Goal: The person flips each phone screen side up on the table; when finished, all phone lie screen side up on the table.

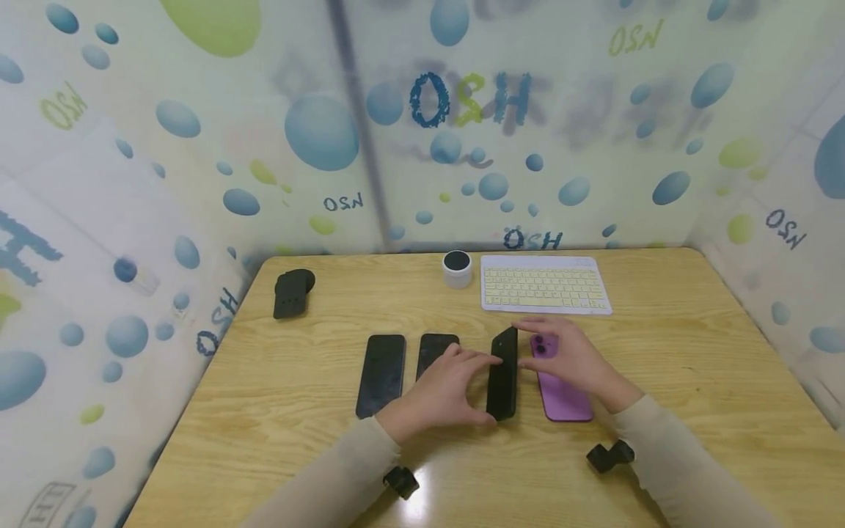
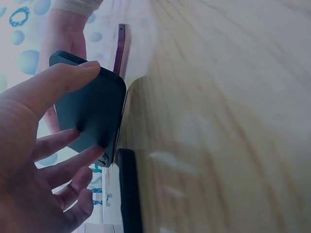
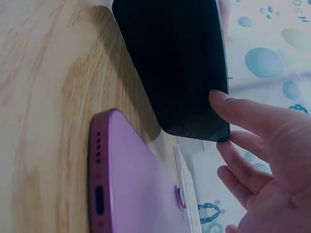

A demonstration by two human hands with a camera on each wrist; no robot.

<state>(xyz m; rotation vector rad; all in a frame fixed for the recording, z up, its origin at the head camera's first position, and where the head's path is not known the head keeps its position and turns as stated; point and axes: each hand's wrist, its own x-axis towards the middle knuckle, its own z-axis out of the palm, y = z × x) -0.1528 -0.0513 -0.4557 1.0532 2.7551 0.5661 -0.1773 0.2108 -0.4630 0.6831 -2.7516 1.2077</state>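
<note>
A black phone [image 1: 503,381] stands up on its long edge between both hands, its back toward the left hand and its screen toward the right. My left hand [image 1: 449,392] holds it with the thumb at the near end and fingertips against the back, as the left wrist view shows. At the far end, my right hand [image 1: 568,359] pinches a corner, thumb on the dark screen [image 3: 180,68] and fingers behind. Under the right hand lies a purple phone [image 1: 568,400], camera side up. A dark phone [image 1: 432,348] is partly hidden by the left hand.
Another dark phone [image 1: 383,374] lies screen up to the left. Toward the back are a black stand-like object [image 1: 291,295], a small white cylinder with a dark top [image 1: 457,271] and a white keyboard [image 1: 545,284]. A patterned curtain [image 1: 528,183] rises behind the wooden table [image 1: 693,352].
</note>
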